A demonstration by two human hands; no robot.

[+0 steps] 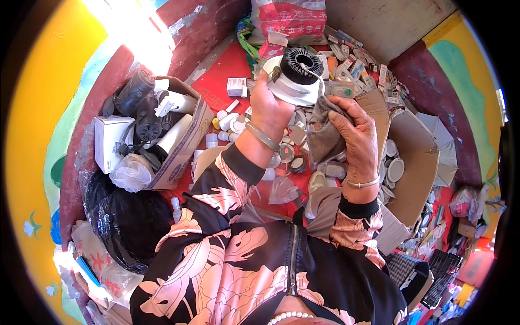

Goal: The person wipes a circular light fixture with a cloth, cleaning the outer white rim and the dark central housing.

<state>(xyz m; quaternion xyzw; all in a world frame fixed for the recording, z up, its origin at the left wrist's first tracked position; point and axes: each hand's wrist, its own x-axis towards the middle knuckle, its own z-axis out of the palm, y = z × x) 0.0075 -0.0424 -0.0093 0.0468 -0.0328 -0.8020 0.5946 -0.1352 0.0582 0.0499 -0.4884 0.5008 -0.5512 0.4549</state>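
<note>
My left hand (269,103) grips the white rim of a round downlight (298,92), lifted in front of me. Its black finned heat sink (299,66) faces up, and a short white cable runs down its side. Pinched in my right hand (356,130) is a dark grey cloth (326,132), which hangs down beside the lamp. The cloth's upper end is close to the lamp's rim; whether they touch I cannot tell. Beneath my hands lie several small round lamps and white caps (285,153) on a red sheet.
At left stands a carton (187,141) filled with black and white spotlights, with a black plastic bag (127,222) nearer me. An open carton (414,162) at right holds white discs (395,169). Small boxes (360,70) pile up at the back, beside a printed sack (290,21). A keyboard (441,279) lies lower right.
</note>
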